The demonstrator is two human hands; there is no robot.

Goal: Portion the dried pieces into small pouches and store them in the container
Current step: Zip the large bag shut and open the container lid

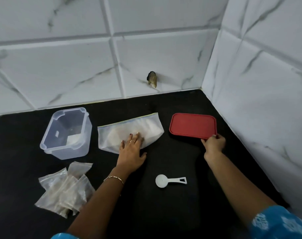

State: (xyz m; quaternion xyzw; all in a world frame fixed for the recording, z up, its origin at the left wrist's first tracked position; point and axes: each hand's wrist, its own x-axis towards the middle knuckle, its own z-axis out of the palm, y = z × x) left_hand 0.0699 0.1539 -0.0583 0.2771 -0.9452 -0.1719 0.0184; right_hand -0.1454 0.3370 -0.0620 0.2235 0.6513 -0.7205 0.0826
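Bag [146,128] w/ pale contents under left grip [132,149], fingers spread flat. Right grip [214,144] pinches red lid [192,125] at near edge. Container [69,153], pouches [65,188] at left.

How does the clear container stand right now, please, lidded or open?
Open: nothing covers the clear container, and its inside shows from above.

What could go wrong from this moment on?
1. The left hand presses flat on the large zip bag; if its seal is open, which I cannot tell, pieces may spill onto the counter.
2. The right hand grips the red lid only at its near corner, so it may slip.
3. The small pouches lie close to the left forearm, which could sweep them aside.
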